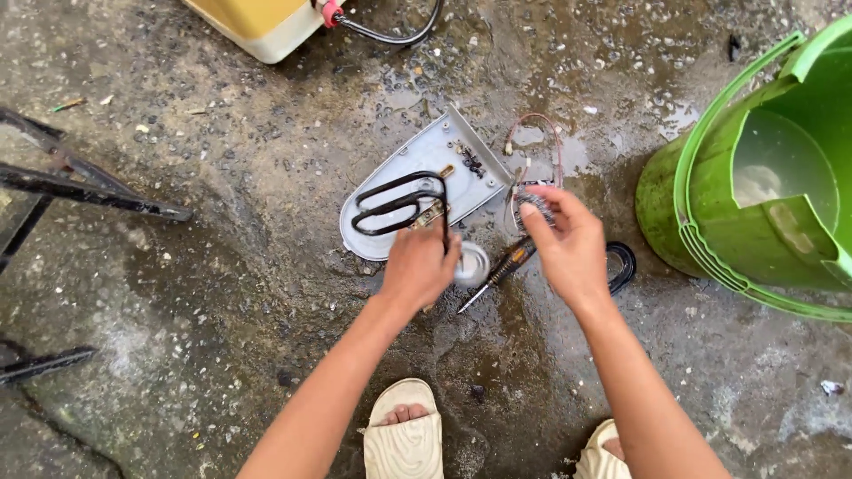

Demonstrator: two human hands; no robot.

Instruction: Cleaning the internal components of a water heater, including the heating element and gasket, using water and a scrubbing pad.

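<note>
On the wet concrete floor (222, 293), the left hand (419, 266) curls its fingers around a small round silvery metal cap (471, 263), beside the grey metal iron soleplate (417, 177). The right hand (568, 248), fingers bent, pinches a round wire-wound part (535, 206), near a green plastic bucket (754, 204).

A bright green bucket (710, 191) stood at the frame's right, and a pale grey plate (417, 173) with a black looped element (395, 204) lay at centre. The screwdriver (497, 273) was black and orange, the sandals (405, 435) cream, and the box (257, 22) at upper left yellow and white.

Green bucket (710, 204) crowds the right — wet ground left lies open.
</note>
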